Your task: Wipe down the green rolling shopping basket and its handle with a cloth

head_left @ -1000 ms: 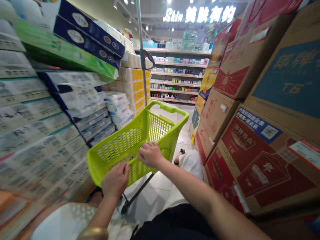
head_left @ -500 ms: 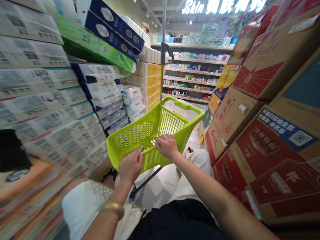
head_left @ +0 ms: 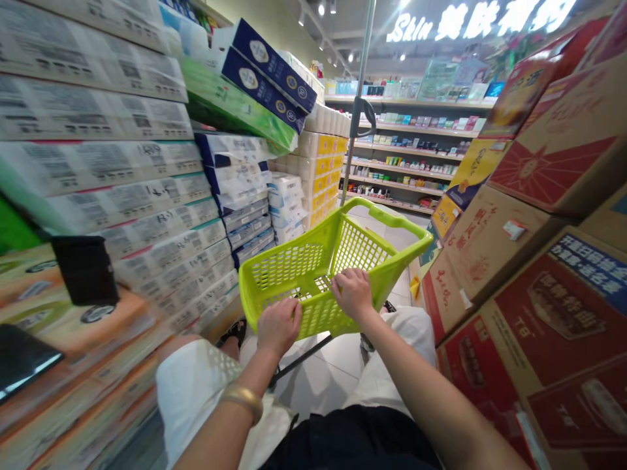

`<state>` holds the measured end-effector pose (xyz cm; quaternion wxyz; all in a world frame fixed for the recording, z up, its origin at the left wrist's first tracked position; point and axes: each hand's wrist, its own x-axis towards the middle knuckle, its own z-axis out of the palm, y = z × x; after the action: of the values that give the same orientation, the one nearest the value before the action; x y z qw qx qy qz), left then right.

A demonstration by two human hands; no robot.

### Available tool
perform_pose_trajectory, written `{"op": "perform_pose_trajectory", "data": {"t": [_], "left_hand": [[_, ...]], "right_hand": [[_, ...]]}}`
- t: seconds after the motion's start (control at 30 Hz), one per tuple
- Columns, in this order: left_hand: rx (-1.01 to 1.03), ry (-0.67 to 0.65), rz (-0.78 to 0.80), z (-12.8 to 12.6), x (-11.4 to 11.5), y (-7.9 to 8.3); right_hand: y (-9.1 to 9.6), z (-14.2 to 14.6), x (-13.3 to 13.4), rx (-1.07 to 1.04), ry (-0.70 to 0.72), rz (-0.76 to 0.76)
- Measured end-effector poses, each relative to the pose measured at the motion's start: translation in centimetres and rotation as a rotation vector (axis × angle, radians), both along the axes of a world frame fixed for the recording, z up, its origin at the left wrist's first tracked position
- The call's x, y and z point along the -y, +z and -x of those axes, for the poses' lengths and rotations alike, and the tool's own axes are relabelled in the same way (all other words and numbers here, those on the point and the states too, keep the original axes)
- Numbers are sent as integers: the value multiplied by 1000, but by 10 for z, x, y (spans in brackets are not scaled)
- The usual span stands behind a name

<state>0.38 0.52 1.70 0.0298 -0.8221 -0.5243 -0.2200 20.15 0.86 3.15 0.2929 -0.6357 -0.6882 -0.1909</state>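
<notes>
A lime-green plastic shopping basket on a wheeled frame (head_left: 289,264) stands in front of me, tilted a little, with perforated walls and nothing visible lying inside. My left hand (head_left: 279,323) is closed over its near rim toward the left corner. Further right along the same rim, my right hand (head_left: 353,292) grips with curled fingers. The fingertips of both hands are partly hidden behind the rim. A grey metal pole (head_left: 360,85) with a dark looped handle (head_left: 365,117) rises behind the basket.
Stacked tissue packs (head_left: 161,163) line the left side, with blue boxes (head_left: 269,75) and a green pack (head_left: 235,104) leaning on top. A black object (head_left: 84,271) rests on orange packs. Cardboard cartons (head_left: 480,245) rise on the right. Stocked shelves (head_left: 406,134) stand ahead beyond the tiled floor (head_left: 318,375).
The view has swung left, so the basket, hands and shelves all sit further right in the picture. Both hands keep their grip on the rim.
</notes>
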Motion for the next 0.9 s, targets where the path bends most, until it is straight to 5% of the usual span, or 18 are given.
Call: {"op": "perform_pose_trajectory", "data": {"t": [0.1,0.27,0.47,0.57,0.73,0.9], "left_hand": [[1,4,-1,-2,1,0],[10,-17,14,-1,0,-2],[27,-19,41,2,-2,-4],[30,-7,43,-1,-1,-3],[16,-10,38,1,1,-2],[18,-12,39,6,0,-2]], "right_hand": [[-3,10,1,-40,-50,-27],[-18,50,9,-11,177,1],[-8,9,8,-46,9,-48],[-7,12,8,-102,-71,-74],[-20,52,12,-69,153,-26],[-13,20,11,-58,106,-63]]}}
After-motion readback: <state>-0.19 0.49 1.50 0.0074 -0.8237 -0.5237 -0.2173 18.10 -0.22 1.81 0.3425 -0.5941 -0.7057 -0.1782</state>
